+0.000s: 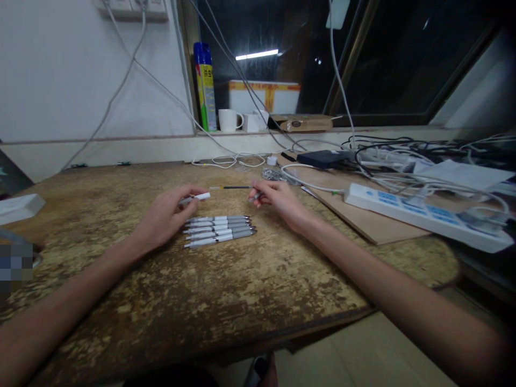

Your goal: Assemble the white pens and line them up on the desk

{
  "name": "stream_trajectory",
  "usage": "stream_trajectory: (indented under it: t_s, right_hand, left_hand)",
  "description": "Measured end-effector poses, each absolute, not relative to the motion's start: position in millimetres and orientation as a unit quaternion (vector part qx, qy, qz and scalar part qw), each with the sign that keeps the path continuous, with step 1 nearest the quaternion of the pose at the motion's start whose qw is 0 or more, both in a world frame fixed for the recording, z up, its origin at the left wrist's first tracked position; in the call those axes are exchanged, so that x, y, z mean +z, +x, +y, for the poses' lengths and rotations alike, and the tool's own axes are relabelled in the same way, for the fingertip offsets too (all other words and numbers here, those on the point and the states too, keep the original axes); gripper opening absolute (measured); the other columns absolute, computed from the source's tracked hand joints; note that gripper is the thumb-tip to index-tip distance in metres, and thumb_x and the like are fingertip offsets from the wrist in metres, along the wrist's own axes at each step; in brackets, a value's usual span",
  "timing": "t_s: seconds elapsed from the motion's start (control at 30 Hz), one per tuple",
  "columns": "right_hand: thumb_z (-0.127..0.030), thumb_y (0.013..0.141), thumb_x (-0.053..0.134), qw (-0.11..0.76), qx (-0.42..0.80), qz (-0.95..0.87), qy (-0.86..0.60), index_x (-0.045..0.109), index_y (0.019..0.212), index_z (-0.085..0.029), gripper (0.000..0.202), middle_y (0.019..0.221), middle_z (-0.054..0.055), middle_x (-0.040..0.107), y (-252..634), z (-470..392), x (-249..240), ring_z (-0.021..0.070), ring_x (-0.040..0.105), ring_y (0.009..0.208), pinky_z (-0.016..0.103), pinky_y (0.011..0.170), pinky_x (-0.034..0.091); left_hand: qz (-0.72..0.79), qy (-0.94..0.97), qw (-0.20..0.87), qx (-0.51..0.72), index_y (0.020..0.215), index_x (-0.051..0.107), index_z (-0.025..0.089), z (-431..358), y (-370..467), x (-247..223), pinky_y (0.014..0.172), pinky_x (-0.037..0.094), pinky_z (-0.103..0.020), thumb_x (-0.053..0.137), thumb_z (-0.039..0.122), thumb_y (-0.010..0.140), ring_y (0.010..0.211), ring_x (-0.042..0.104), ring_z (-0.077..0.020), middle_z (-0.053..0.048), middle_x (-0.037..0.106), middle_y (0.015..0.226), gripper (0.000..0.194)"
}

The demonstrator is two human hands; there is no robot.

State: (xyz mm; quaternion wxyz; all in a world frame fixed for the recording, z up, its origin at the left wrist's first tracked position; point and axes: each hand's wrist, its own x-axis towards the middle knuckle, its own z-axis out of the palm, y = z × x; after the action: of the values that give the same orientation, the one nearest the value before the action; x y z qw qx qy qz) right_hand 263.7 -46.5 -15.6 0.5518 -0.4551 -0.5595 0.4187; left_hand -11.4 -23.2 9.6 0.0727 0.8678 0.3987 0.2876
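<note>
My left hand [171, 212] is closed on a white pen barrel [202, 196], its end sticking out past the thumb to the right. Across from it, my right hand [276, 199] pinches a small greyish pen part [255, 198], mostly covered by the fingers. A slim refill [236, 187], dark with a yellowish clear end, reaches leftward from the right fingertips; I cannot tell whether they hold it or it lies on the table behind them. Several white-and-grey pens [220, 234] lie side by side in a row on the table, just below and between the hands.
The worn wooden table [193, 301] carries a brown board [363, 217] and a white power strip [423, 215] at right, with tangled cables. A clear plastic bag [274, 174] lies behind my right hand. On the sill stand a spray can [205, 88] and a white mug [229, 120].
</note>
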Motion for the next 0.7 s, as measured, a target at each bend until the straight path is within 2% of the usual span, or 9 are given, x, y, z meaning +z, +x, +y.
stream_trajectory:
  t_s: [0.13, 0.27, 0.5, 0.7]
  right_hand:
    - [-0.043, 0.091, 0.065, 0.548, 0.418, -0.574, -0.442, 0.071, 0.077, -0.018, 0.030, 0.087, 0.007, 0.071, 263.6, -45.4, -17.4, 0.0149, 0.062, 0.075, 0.031, 0.077, 0.050]
    - [-0.041, 0.089, 0.068, 0.543, 0.381, -0.594, -0.454, 0.072, 0.082, -0.019, 0.024, 0.085, 0.006, 0.070, 264.4, -43.8, -20.0, 0.0176, 0.063, 0.082, 0.034, 0.083, 0.050]
    - [-0.039, 0.084, 0.073, 0.541, 0.342, -0.604, -0.475, 0.073, 0.090, -0.020, 0.020, 0.086, 0.005, 0.071, 265.8, -43.2, -21.4, 0.0181, 0.062, 0.083, 0.034, 0.085, 0.049]
    - [-0.044, 0.087, 0.069, 0.539, 0.369, -0.599, -0.464, 0.072, 0.081, -0.019, 0.026, 0.086, 0.006, 0.072, 264.4, -44.9, -18.5, 0.0174, 0.061, 0.080, 0.033, 0.081, 0.051]
  left_hand:
    - [0.407, 0.864, 0.075, 0.287, 0.124, 0.069, 0.023, -23.7, -11.2, 9.6, 0.092, 0.052, -0.038, 0.046, 0.045, 0.101, 0.102, 0.069, -0.0268, -0.005, 0.075, 0.121, 0.040]
    - [0.406, 0.863, 0.078, 0.289, 0.124, 0.070, 0.025, -23.1, -11.2, 9.0, 0.092, 0.052, -0.037, 0.045, 0.045, 0.101, 0.103, 0.069, -0.0264, -0.005, 0.075, 0.122, 0.039]
    - [0.408, 0.863, 0.076, 0.287, 0.122, 0.070, 0.023, -23.8, -11.0, 10.1, 0.094, 0.051, -0.040, 0.045, 0.046, 0.101, 0.103, 0.069, -0.0276, -0.006, 0.075, 0.119, 0.040]
    - [0.413, 0.861, 0.073, 0.289, 0.122, 0.070, 0.023, -25.0, -11.2, 11.4, 0.094, 0.052, -0.039, 0.045, 0.046, 0.100, 0.103, 0.069, -0.0276, -0.006, 0.075, 0.119, 0.040]
